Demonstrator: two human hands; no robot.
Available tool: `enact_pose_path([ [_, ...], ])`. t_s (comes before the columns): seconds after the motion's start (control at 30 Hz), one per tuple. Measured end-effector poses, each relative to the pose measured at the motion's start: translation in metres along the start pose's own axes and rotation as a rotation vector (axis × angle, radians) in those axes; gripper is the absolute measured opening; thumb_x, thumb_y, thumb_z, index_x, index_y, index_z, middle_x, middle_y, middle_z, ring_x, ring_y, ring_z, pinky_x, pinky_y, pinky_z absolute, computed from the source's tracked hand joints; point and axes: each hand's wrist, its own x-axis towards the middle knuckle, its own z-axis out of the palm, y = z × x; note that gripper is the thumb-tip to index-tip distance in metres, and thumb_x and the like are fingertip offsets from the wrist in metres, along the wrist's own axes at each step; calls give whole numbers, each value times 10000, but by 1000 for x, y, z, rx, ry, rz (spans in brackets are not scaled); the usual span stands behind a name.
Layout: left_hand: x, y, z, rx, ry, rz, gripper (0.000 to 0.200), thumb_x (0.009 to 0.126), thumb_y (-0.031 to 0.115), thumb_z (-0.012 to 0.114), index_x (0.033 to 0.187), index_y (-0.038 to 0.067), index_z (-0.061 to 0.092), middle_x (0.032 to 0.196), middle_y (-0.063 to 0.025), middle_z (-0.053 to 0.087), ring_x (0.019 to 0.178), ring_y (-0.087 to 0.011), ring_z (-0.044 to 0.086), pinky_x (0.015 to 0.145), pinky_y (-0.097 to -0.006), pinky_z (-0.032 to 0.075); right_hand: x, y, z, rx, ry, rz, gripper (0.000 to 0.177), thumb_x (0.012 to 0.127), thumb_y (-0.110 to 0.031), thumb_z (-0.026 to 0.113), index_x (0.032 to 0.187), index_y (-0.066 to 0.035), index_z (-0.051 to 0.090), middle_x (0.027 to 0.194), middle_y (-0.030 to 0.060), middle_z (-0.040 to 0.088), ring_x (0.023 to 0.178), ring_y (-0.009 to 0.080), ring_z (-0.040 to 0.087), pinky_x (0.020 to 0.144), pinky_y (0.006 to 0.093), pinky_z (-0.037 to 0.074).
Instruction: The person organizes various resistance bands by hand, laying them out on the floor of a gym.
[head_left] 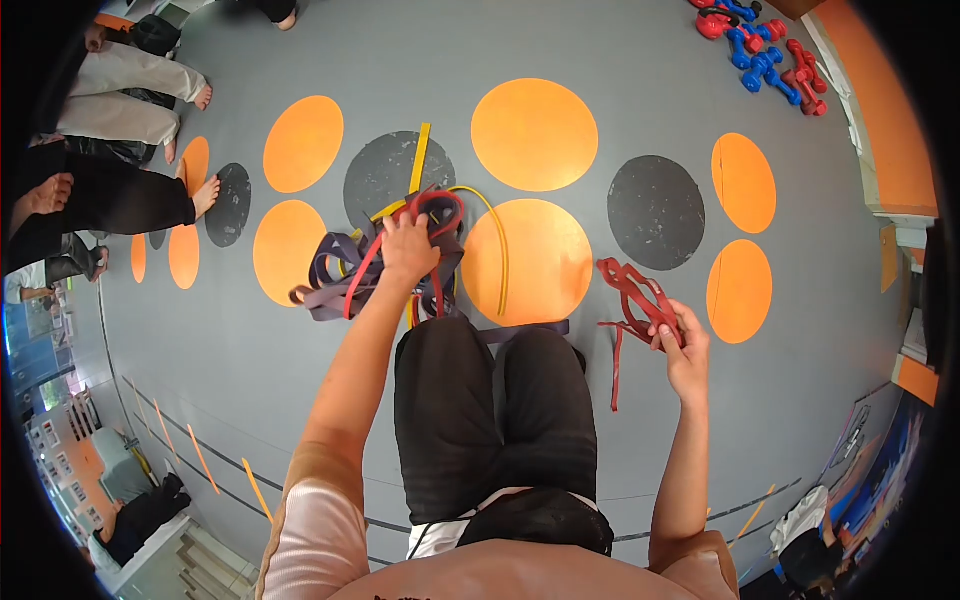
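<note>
A tangled pile of belts (335,272), purple, yellow and red, lies on the grey floor in front of my left knee. My left hand (408,248) reaches into its top, fingers curled on a red belt (450,207). Off to the right, my right hand (684,345) holds a loosely looped dark red belt (632,290), one end hanging down. A yellow belt (499,235) curves from the pile over an orange circle. Part of a purple belt (545,330) shows beside my knees.
Orange circles (535,135) and black circles (656,212) mark the floor (610,60). Red and blue dumbbells (765,65) lie at the back right. People's legs and bare feet (205,197) extend in from the left. Another person (140,520) is at the lower left.
</note>
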Motion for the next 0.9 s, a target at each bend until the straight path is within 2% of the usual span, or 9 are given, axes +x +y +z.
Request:
enact_pose_path([
  [0.03, 4, 15, 7, 74, -21, -52, 654, 721, 343, 714, 1303, 208, 448, 1330, -178, 392, 1303, -487, 237, 958, -510, 395, 3, 1, -1, -71, -32, -12, 300, 884, 35, 469, 1178, 22, 529, 795, 41, 575, 615, 85, 469, 606, 230, 427],
  [0.3, 22, 75, 71, 374, -168, 168, 554, 895, 275, 514, 1383, 446, 315, 1488, -126, 203, 1301, -447, 240, 831, -605, 421, 32, -6, 22, -206, -58, -54, 236, 917, -42, 492, 1112, 20, 610, 662, 25, 568, 538, 53, 458, 495, 204, 387],
  [0.47, 8, 31, 83, 424, -352, -3, 282, 863, 296, 571, 1137, 295, 638, 1372, -66, 285, 1174, -333, 368, 624, -454, 561, 40, -22, 30, -255, -65, -38, 179, 906, -74, 500, 991, -8, 643, 579, 26, 539, 497, 84, 464, 484, 246, 414],
  [0.6, -17, -8, 62, 251, -262, 98, 390, 804, 275, 611, 1194, 264, 595, 1380, -119, 308, 1152, -426, 397, 867, -348, 507, 49, -31, 34, -297, -131, -101, 176, 912, -119, 499, 932, -8, 634, 553, 42, 521, 489, 113, 477, 487, 279, 418],
  [0.67, -21, 14, 14, 40, -534, -90, 471, 789, 264, 618, 1254, 227, 555, 1369, -191, 360, 1192, -453, 398, 930, -447, 462, 51, -44, 39, -290, -133, -100, 191, 917, -130, 490, 923, -8, 637, 540, 42, 504, 492, 118, 487, 501, 303, 415],
  [0.7, -9, 17, 2, 22, -615, 109, 531, 797, 266, 621, 1301, 148, 504, 1348, -248, 410, 1264, -411, 381, 991, -461, 403, 53, -52, 41, -268, -171, -108, 183, 913, -124, 492, 903, 4, 621, 540, 53, 490, 490, 123, 467, 497, 296, 402],
  [0.77, -24, 48, -76, -416, -335, 219, 539, 808, 264, 628, 1291, 71, 489, 1327, -231, 458, 1286, -328, 401, 991, -436, 396, 57, -68, 42, -250, -208, -123, 177, 909, -119, 495, 884, 17, 606, 539, 65, 475, 489, 127, 447, 493, 290, 390],
  [0.83, -40, 96, -129, -748, 386, 581, 406, 821, 219, 632, 1155, 5, 547, 1106, -194, 599, 1040, -265, 587, 851, -375, 474, 61, -86, 43, -400, -384, -211, 156, 897, -108, 496, 893, -3, 612, 543, 108, 496, 485, 177, 496, 507, 308, 419],
  [0.9, -43, 128, -157, -1009, 285, 601, 333, 829, 178, 624, 1102, -3, 561, 971, -159, 631, 919, -236, 623, 786, -350, 490, 66, -108, 43, -544, -410, -351, 150, 883, -103, 508, 906, -20, 630, 576, 111, 548, 507, 224, 536, 522, 333, 441],
])
